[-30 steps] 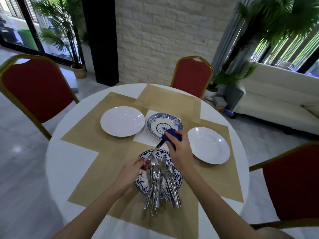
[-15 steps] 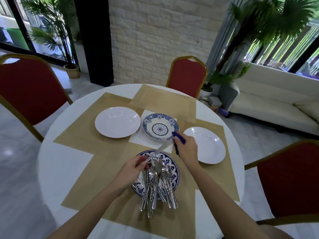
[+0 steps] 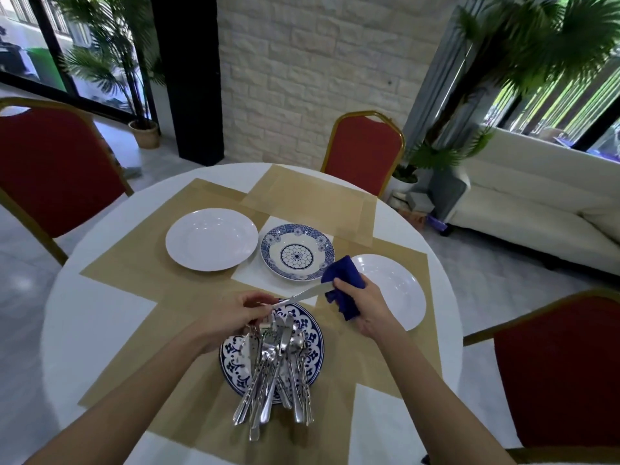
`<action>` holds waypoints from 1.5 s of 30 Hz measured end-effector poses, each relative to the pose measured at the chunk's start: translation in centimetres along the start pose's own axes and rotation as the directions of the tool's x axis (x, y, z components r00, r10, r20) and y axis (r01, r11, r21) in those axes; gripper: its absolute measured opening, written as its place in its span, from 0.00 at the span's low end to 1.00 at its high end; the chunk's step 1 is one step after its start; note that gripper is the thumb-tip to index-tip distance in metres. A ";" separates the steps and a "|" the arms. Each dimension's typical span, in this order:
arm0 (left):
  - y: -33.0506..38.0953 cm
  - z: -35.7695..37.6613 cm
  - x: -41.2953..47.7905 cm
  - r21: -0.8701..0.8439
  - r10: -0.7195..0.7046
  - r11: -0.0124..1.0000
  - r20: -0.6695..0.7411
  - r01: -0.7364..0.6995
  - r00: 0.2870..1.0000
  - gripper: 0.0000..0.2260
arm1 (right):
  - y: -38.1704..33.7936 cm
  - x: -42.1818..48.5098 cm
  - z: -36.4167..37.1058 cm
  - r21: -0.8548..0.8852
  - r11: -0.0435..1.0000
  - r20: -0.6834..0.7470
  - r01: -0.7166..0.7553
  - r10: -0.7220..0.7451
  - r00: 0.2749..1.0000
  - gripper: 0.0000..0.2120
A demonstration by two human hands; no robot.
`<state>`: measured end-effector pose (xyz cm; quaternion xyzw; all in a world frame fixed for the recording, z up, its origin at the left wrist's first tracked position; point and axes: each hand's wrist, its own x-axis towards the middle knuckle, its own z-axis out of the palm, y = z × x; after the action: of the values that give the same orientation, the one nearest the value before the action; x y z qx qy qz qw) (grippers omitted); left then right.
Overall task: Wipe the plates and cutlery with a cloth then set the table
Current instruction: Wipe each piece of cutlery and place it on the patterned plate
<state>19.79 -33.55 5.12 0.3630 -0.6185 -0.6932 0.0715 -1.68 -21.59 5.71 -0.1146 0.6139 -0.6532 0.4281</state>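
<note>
1. A red chair (image 3: 50, 169) with a gold frame stands at the far left, beside a round white table (image 3: 84, 330) laid with tan placemats (image 3: 134, 260).
2. A plain white plate (image 3: 211, 239) lies on a placemat on the left side of the table.
3. The left hand (image 3: 235, 317) has its fingers curled in and pinches the near end of a knife (image 3: 302, 295), just above the far rim of the near patterned plate (image 3: 315, 340).
4. That blue-and-white plate sits near the person and carries a pile of cutlery (image 3: 278, 370), whose handles overhang its near rim.
5. The knife is held off the table, slanting from the left hand to the right and away.
6. A second patterned plate (image 3: 298, 251) sits at the centre, just right of the white plate.
7. The blue cloth (image 3: 344, 283) is bunched over the knife's far end, hiding the tip.
8. The right hand (image 3: 365, 307) grips the cloth with its fingers curled round it.
9. Another white plate (image 3: 402, 290) lies on the right, partly behind that hand.
10. A second red chair (image 3: 553, 370) stands at the near right.
</note>
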 end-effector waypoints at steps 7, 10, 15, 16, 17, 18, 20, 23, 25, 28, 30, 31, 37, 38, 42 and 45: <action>1.2 2.9 1.4 -0.753 0.022 0.651 -0.102 -0.092 0.995 0.12 | 1.7 0.2 1.0 0.372 0.925 -0.103 -0.080 0.127 0.987 0.13; 1.3 6.8 2.3 -0.635 -0.029 0.762 -0.233 -0.129 0.972 0.13 | 2.4 -0.7 2.2 0.395 0.914 -0.062 -0.092 0.126 0.990 0.12; 1.7 7.4 4.1 -0.629 -0.173 0.764 -0.419 -0.147 0.891 0.09 | 4.1 -1.7 2.0 0.222 0.975 0.017 0.001 -0.004 1.000 0.18; 1.5 7.4 4.5 -0.638 -0.183 0.760 -0.398 -0.128 0.899 0.09 | 4.3 -1.7 1.9 0.191 0.981 0.030 0.018 -0.024 0.999 0.18; 1.4 7.3 4.7 -0.642 -0.182 0.758 -0.376 -0.114 0.908 0.09 | 4.4 -1.8 1.9 0.156 0.987 0.036 0.029 -0.036 0.999 0.19; 1.2 7.2 5.0 -0.640 -0.174 0.760 -0.364 -0.111 0.915 0.09 | 4.6 -1.9 1.8 0.125 0.991 0.043 0.040 -0.046 0.998 0.19; 1.1 7.2 5.1 -0.615 -0.156 0.778 -0.385 -0.127 0.910 0.07 | 5.1 -2.3 1.6 0.076 0.995 0.064 0.060 -0.065 0.996 0.19; 0.9 6.7 4.5 -0.381 -0.097 0.917 -0.506 -0.121 0.857 0.06 | 5.3 -3.0 1.3 0.017 0.997 0.105 0.074 -0.076 0.992 0.15; 0.8 6.0 3.7 -0.141 -0.002 0.986 -0.524 -0.085 0.852 0.06 | 4.6 -2.6 0.8 0.004 0.998 0.040 0.066 -0.066 0.997 0.12; 1.0 5.3 2.3 0.111 0.118 0.991 -0.444 -0.076 0.888 0.07 | 3.0 -1.0 0.0 -0.091 0.983 -0.021 0.162 -0.165 0.986 0.13; 1.4 5.7 1.5 0.219 0.175 0.971 -0.392 -0.093 0.903 0.07 | 1.7 -0.4 0.0 -0.317 0.872 0.079 0.372 -0.367 0.927 0.13; 1.6 6.1 1.2 0.247 0.200 0.963 -0.366 -0.112 0.909 0.08 | 0.9 -0.4 0.2 -0.393 0.793 0.151 0.466 -0.445 0.883 0.12; 2.2 8.0 0.1 0.286 0.290 0.932 -0.226 -0.222 0.930 0.10 | -0.7 0.5 0.7 -0.598 0.173 0.583 0.783 -0.576 0.573 0.13; 2.2 7.9 -0.1 0.310 0.300 0.923 -0.209 -0.228 0.931 0.09 | -0.9 0.7 0.5 -0.614 0.201 0.556 0.763 -0.576 0.599 0.12; 1.3 7.8 -0.1 0.383 0.292 0.896 -0.130 -0.224 0.947 0.10 | -3.0 1.5 0.5 -0.639 0.374 0.337 0.672 -0.650 0.682 0.11; 1.3 8.0 0.0 0.232 0.266 0.944 -0.108 -0.236 0.958 0.10 | -2.0 1.0 0.8 -0.640 0.242 0.440 0.729 -0.663 0.606 0.11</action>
<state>14.62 -27.45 6.07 0.3338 -0.7252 -0.5800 0.1620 -2.52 -23.11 7.30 -0.5704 0.6956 -0.4362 0.0227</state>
